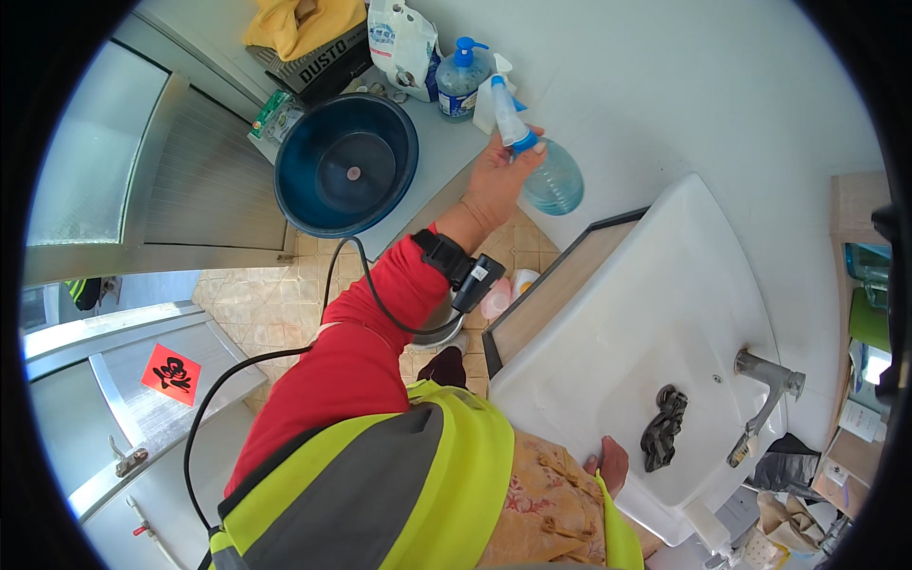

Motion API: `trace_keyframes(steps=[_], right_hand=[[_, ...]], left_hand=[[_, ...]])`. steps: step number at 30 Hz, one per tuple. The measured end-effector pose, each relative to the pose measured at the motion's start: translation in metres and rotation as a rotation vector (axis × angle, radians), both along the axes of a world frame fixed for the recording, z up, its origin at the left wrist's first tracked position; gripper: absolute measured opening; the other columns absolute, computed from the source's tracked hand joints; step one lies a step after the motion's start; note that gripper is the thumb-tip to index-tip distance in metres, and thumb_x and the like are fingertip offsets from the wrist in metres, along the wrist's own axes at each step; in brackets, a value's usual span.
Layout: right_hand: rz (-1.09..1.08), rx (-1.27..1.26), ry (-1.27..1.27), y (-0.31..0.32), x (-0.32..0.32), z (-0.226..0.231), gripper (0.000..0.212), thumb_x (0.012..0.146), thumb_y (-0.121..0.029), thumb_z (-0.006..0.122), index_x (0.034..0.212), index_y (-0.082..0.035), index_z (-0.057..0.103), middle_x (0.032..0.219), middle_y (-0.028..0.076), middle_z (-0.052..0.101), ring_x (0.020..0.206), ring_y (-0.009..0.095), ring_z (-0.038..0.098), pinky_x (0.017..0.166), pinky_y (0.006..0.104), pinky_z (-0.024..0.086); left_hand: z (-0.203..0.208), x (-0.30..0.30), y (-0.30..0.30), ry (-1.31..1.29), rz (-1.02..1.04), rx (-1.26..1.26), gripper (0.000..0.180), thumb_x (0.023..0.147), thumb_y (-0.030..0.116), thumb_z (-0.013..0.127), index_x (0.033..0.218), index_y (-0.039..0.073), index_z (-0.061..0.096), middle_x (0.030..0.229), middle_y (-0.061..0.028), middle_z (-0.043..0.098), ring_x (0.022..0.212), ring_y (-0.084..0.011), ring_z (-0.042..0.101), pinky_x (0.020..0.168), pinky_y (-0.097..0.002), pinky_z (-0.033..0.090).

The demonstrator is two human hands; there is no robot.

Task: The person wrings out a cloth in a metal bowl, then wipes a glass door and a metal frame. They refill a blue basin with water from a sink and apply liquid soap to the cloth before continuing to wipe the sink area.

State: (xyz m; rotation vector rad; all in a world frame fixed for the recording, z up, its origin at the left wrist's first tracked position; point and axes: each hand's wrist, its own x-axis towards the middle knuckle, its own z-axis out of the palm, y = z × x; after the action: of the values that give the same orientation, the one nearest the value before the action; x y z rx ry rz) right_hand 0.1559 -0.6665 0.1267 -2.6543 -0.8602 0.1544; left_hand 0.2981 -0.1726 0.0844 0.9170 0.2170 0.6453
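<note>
My left hand (501, 180) reaches forward, its fingers closed around the neck of a spray bottle (555, 182). The bottle is clear and holds pale blue liquid; its white and blue trigger head sits above my thumb. A strap with a small black device is on that wrist, over a red sleeve. My right hand (611, 465) lies at the near edge of the white sink (589, 380), partly hidden, with its visible fingers stretched out and nothing seen in them. A crumpled dark grey cloth (663, 427) lies in the basin, left of the metal faucet (768, 375).
A dark blue basin (394, 152) stands on a ledge at the far left. Behind it are a blue pump bottle (460, 85), a white plastic bag (401, 47) and a box under yellow cloth (309, 24). Glazed doors (161, 190) flank the left; a cable hangs along my left arm.
</note>
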Motion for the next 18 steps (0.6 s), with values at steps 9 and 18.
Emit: trace_keyframes(steps=[9, 18], right_hand=[[0.020, -0.088, 0.091, -0.025, 0.006, -0.014, 0.051, 0.067, -0.011, 0.067, 0.117, -0.003, 0.058, 0.111, 0.018, 0.061, 0.102, 0.039, 0.056, 0.092, 0.0473, 0.043], [0.010, -0.059, 0.086, 0.000, 0.007, 0.002, 0.042, 0.080, -0.022, 0.062, 0.115, 0.000, 0.058, 0.111, 0.019, 0.060, 0.101, 0.037, 0.056, 0.090, 0.0459, 0.044]], left_hand=[[-0.171, 0.012, 0.131, 0.791, 0.537, 0.701, 0.052, 0.072, 0.024, 0.079, 0.115, 0.003, 0.060, 0.117, -0.0169, 0.055, 0.112, -0.0329, 0.051, 0.095, -0.0376, 0.043], [-0.254, 0.048, 0.165, 0.869, 0.788, 0.778, 0.053, 0.073, 0.028, 0.078, 0.120, 0.010, 0.060, 0.127, -0.0212, 0.050, 0.119, -0.0375, 0.048, 0.100, -0.0407, 0.041]])
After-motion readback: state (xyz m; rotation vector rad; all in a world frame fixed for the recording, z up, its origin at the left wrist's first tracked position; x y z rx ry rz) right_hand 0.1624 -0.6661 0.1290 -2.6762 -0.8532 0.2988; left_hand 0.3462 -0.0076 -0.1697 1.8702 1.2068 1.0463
